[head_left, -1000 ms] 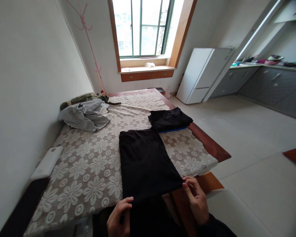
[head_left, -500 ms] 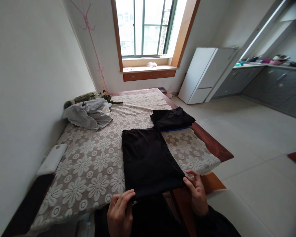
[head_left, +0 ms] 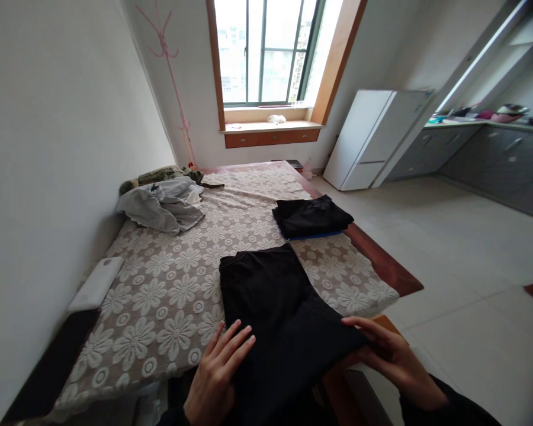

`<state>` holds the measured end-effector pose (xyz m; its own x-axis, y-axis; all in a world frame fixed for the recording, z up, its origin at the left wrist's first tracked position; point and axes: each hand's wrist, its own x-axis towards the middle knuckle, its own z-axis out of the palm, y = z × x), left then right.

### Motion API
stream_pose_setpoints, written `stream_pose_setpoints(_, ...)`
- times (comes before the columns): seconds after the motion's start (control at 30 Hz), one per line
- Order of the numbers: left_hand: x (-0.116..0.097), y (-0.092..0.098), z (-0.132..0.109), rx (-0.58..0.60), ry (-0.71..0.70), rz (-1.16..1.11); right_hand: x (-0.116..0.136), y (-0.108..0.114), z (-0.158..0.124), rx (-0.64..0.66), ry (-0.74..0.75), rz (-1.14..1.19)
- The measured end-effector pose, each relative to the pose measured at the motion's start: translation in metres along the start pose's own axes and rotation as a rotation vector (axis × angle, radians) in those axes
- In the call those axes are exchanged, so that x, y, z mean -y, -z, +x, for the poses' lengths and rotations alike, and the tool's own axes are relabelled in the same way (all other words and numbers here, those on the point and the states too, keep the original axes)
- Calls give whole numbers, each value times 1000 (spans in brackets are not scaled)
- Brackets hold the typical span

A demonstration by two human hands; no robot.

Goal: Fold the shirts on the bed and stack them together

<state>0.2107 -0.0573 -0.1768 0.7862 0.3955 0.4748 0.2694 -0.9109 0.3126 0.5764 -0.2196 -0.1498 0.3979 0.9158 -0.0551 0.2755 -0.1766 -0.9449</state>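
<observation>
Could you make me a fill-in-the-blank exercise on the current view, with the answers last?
The left hand and right hand both touch a cloth coloured ____.
The folded stack shows a bottom edge coloured ____.
The cover is patterned with large petalled ____.
The crumpled garment near the wall is coloured ____.

Missing words: black; blue; flowers; grey.

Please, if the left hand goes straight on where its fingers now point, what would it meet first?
The left hand would first meet the black cloth at its fingers, though depth is unclear and it might skim above. Farther along roughly that line lies the folded black pile.
</observation>
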Motion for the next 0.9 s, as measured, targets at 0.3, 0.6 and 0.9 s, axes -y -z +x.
stream_pose_setpoints(0.3, 19, 9, 17, 128, 201, -445, 30, -4, 68, -40, 407, -125)
stream_pose_setpoints(0.6, 53, -11, 84, -295, 899, -751, 22, -57, 176, 75, 102, 135)
stream_pose_setpoints(0.9, 50, -9, 103, -188, 1052, -299, 19, -66, 202, 201, 185, -35)
